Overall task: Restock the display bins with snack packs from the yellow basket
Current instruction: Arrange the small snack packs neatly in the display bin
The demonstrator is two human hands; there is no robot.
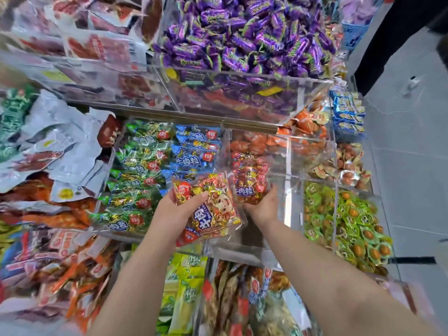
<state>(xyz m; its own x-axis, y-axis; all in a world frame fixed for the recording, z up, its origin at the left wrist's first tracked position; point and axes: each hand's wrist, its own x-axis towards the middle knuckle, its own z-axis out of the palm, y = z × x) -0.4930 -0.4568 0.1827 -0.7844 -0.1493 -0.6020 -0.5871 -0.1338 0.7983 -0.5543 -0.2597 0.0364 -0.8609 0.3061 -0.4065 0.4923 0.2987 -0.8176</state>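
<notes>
Left hand (178,209), right hand (263,204) grip red packs (211,209); purple candies (242,32) unreadable.

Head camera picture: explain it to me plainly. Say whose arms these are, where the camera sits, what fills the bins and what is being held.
No machine here: a person wears one camera on the head, looking down at two bare arms over clear plastic display bins of wrapped snacks. The left hand has a grip on a red-and-gold crinkly snack pack. The right hand holds a second red snack pack down inside a mostly bare bin. Beside it lie green packs and blue packs; purple wrapped candies fill the bin above. The yellow basket is not visible.
</notes>
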